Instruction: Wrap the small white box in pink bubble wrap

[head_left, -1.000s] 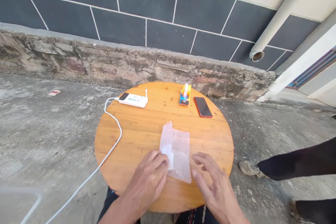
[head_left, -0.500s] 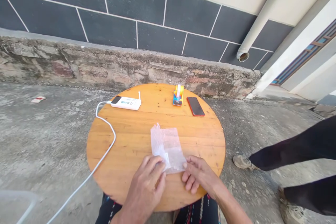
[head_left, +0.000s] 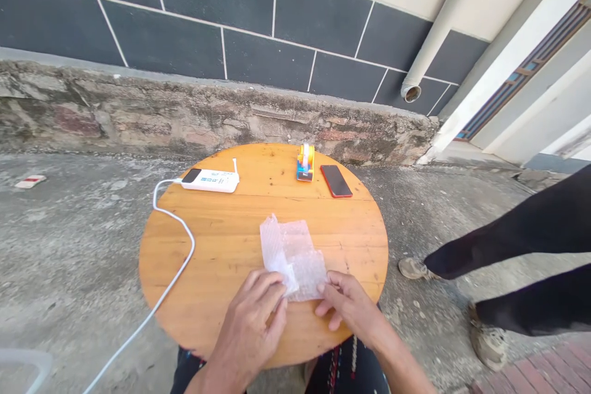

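Observation:
A translucent sheet of bubble wrap [head_left: 295,237] lies on the round wooden table [head_left: 198,277] in front of me. Its near part is folded over, making a second layer toward the right. My left hand [head_left: 256,314] grips the near left edge, fingers curled and pressed together on the plastic. At the near right corner, my right hand [head_left: 346,305] pinches the wrap between thumb and index finger, its other fingers loosely bent. The fingertips of my left hand partly cover a whiter, denser patch of the wrap.
Toward the table's far side stand a tape dispenser [head_left: 305,163] and a red-edged phone [head_left: 337,181]. A white power strip [head_left: 211,180] lies at far left, its cable [head_left: 187,258] running off the near left edge. On the right, another person's dark-trousered legs [head_left: 503,234] stand near the table.
The folded layer of bubble wrap now reaches further up and stands out more at the right. Both hands keep hold of the edges. My view has turned slightly right.

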A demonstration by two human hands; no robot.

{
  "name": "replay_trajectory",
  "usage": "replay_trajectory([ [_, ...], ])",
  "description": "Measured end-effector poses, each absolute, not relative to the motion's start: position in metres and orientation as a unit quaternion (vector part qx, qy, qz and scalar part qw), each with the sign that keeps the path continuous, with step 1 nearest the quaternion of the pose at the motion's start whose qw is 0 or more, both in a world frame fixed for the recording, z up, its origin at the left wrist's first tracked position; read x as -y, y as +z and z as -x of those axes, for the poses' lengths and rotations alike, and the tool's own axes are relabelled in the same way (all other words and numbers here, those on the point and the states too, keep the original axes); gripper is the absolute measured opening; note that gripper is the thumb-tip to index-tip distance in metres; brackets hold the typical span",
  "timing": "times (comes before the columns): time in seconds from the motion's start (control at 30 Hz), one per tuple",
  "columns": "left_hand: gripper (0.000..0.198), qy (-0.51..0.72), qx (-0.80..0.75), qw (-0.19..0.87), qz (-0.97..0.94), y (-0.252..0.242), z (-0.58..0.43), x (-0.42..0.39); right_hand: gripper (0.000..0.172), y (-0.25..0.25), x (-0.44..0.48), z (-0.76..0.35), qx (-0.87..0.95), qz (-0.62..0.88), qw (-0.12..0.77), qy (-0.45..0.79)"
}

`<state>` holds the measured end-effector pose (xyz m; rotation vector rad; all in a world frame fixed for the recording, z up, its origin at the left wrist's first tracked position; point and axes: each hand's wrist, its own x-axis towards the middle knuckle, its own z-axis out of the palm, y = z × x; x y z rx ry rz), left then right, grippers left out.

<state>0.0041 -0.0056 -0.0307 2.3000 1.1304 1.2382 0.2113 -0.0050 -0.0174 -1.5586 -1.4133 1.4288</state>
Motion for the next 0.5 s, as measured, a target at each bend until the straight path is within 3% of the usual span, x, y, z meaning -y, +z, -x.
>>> replay_trajectory([
  [0.23,0.019,0.398,-0.399,0.131,-0.815,-0.028,-0.004,-0.001,0.033,-0.023,-0.013,-0.197,0.542,0.584,0.319,0.513],
  [0.37,0.020,0.375,-0.398,0.115,-0.829,-0.025,-0.005,-0.004,0.022,-0.031,-0.020,-0.192,0.569,0.634,0.325,0.411],
  [0.5,0.021,0.358,-0.388,0.112,-0.842,-0.021,-0.004,-0.005,0.024,-0.032,-0.017,-0.187,0.614,0.656,0.327,0.292],
])
